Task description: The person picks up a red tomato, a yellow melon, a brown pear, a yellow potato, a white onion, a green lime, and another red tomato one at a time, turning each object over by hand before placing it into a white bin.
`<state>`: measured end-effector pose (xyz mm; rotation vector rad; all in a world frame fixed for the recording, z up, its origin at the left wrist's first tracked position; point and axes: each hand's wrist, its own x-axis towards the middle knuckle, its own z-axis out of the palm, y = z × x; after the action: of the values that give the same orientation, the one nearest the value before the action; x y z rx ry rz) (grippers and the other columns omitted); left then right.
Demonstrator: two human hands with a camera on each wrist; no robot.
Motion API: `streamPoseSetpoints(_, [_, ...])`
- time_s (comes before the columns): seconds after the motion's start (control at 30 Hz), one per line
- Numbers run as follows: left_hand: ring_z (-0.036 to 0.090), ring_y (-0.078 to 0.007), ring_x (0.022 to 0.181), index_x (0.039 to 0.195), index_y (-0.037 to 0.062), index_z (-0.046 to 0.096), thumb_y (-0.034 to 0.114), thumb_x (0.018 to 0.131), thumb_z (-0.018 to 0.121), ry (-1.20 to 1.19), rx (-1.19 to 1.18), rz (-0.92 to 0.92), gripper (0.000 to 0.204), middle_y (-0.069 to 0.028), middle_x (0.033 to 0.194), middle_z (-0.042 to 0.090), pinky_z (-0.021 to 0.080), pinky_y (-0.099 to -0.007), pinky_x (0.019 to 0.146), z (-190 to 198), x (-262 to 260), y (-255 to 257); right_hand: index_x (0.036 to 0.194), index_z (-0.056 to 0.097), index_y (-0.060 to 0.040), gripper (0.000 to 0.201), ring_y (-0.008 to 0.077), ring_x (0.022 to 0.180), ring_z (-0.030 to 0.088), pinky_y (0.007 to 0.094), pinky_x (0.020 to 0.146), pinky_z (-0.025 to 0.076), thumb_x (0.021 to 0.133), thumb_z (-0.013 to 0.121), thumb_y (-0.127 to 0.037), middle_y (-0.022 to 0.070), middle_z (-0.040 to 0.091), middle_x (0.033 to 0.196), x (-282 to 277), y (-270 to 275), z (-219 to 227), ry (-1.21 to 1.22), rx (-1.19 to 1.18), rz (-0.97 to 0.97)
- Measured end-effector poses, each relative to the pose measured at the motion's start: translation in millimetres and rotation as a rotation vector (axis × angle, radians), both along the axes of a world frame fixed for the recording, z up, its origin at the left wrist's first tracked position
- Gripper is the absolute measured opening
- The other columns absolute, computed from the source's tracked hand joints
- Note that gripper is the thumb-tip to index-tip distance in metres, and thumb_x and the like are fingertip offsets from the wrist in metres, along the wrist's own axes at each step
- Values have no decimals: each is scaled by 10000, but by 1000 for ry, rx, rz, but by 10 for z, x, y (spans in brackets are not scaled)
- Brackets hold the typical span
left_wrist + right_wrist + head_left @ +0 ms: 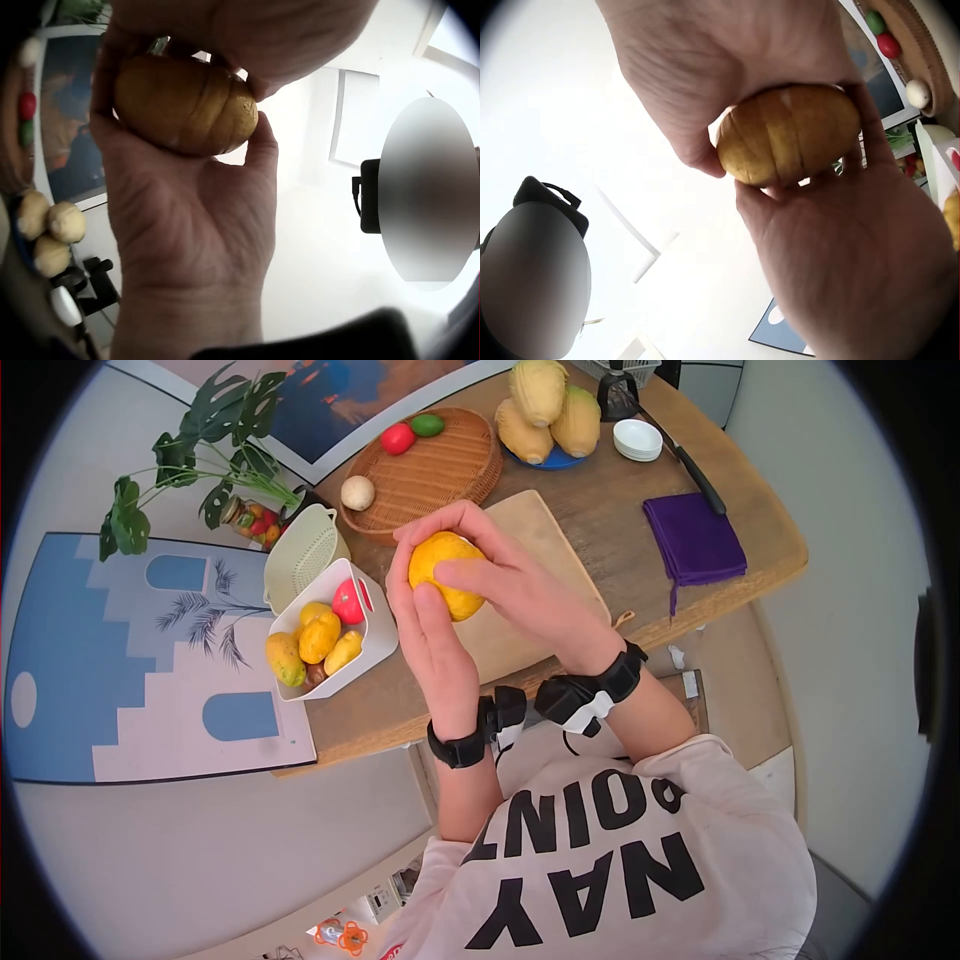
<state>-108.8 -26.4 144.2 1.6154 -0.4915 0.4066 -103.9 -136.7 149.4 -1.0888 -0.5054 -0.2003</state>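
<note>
Both hands hold one yellow oval mango [447, 572] above the wooden cutting board [530, 545]. My left hand [437, 650] cups it from the left, while my right hand [525, 585] wraps its far side with the thumb lying across the top. In the left wrist view the mango [184, 105] shows bands running across its skin, and the left hand [187, 195] holds it from below with fingers and thumb. The right wrist view shows the same banded mango [787, 135] between the right hand [847, 217] and the left hand [727, 56].
A white bin [375, 640] of yellow fruit and a pale green colander [300, 555] stand left. Behind are a wicker tray [430, 475] and pale peeled fruit [540, 395] on a blue plate. White dishes [638, 440], a black-handled knife [700, 480] and purple cloth [693, 540] lie right.
</note>
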Motion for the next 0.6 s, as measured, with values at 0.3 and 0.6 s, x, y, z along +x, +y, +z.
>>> streamPoseSetpoints(0.3, [460,-224,1270,1366,0,456,388,1060,284,245,-211,-209,522,-122,1343,494,342,-352,1077,-208,156,-143,1182,546,-70,271,99,1106,522,266,980,402,1054,393,-254,22,575,1125,20,-112,-253,153,177,-72])
streamPoseSetpoints(0.6, [491,-192,1225,1386,57,450,406,1071,237,501,-269,-88,516,-99,1331,492,345,-351,1078,-172,127,-245,1303,507,-64,359,124,1150,513,284,1010,395,1053,395,-296,46,546,1232,32,-184,-314,168,32,-128])
